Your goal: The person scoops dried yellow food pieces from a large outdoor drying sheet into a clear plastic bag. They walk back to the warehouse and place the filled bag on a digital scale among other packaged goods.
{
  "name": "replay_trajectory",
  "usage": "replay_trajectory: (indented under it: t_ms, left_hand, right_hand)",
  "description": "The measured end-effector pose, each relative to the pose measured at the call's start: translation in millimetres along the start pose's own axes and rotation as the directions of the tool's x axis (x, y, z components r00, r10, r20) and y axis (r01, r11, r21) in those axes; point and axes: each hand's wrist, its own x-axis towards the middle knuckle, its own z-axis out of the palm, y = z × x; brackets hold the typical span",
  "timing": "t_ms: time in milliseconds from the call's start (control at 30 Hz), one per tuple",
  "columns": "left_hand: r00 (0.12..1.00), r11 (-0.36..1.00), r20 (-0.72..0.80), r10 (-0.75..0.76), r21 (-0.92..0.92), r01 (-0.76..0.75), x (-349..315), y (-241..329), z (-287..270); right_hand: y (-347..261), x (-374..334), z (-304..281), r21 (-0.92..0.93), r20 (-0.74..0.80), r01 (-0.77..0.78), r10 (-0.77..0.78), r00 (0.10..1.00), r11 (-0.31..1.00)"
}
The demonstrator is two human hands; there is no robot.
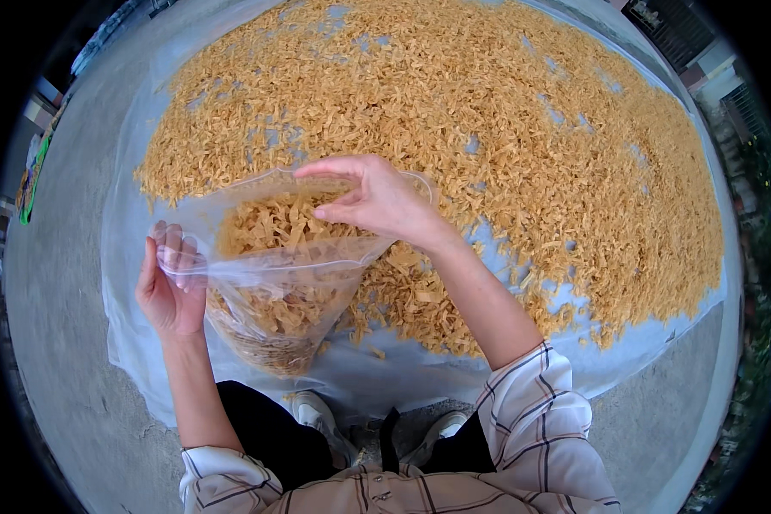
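Note:
A clear zip-top plastic bag point(276, 276), partly filled with dried yellowish-tan strips point(283, 224), hangs in front of me with its mouth spread wide. My left hand point(176, 283) grips the left corner of the bag's rim, its fingers showing through the plastic and its thumb upright. Over the mouth is my right hand point(370, 199), its thumb and fingers apart in a C shape above the strips inside. The right fingertips reach the far rim; whether they press on it is hard to tell.
A broad layer of the same loose strips point(488, 111) covers a pale plastic sheet point(133, 343) on grey concrete point(68, 283). My shoes point(315, 413) stand at the sheet's near edge. A green-rimmed item point(32, 184) lies far left; plants point(758, 385) line the right side.

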Motion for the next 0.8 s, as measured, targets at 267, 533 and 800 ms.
replay_trajectory:
  t_ms: [267, 533, 800]
  left_hand:
    - [0.999, 0.999, -0.041, -0.028, 0.024, 0.029, 1.4, 2.7, -2.1]
    - [0.99, 0.998, -0.144, 0.013, 0.062, -0.004, 0.8, -0.2, 1.0]
    - [0.987, 0.997, -0.157, 0.029, 0.072, -0.018, 4.9, -4.9, 3.0]
  right_hand:
    - [150.0, -178.6, -43.3, -0.631, -0.395, -0.373, 0.132, 0.909, 0.68]
    - [196.4, -299.8, 22.4, -0.913, 0.374, 0.278, 0.339, 0.863, 0.299]
    - [214.0, -139.8, 16.4, -0.987, 0.058, 0.003, 0.34, 0.939, 0.161]
